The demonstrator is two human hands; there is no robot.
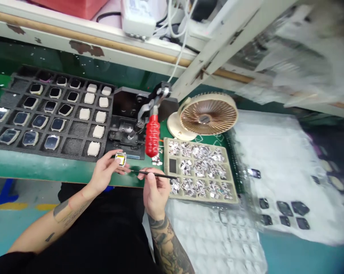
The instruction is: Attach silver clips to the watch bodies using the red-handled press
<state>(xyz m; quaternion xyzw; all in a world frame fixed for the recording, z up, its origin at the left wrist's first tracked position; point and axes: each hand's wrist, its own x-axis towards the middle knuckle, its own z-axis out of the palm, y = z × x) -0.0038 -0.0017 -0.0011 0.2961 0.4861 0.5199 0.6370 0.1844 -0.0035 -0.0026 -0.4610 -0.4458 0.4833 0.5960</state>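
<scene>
Between its thumb and fingers my left hand (104,171) holds a small watch case (120,159) with a yellow patch inside, near the table's front edge. To its right, my right hand (156,190) is closed around a thin black stick (149,173), whose left tip points toward the watch case. Just right of that hand lies a beige compartment tray (200,201) full of small silvery pieces. Behind my hands stands a black clamp press with a red handle (152,135).
A dark foam tray (71,146) with watch cases fills the left of the green table. A beige fan (208,114) stands behind the compartment tray. White sheeting with dark parts (284,152) lies at right, clear plastic trays (214,236) at front right. A shelf runs across the back.
</scene>
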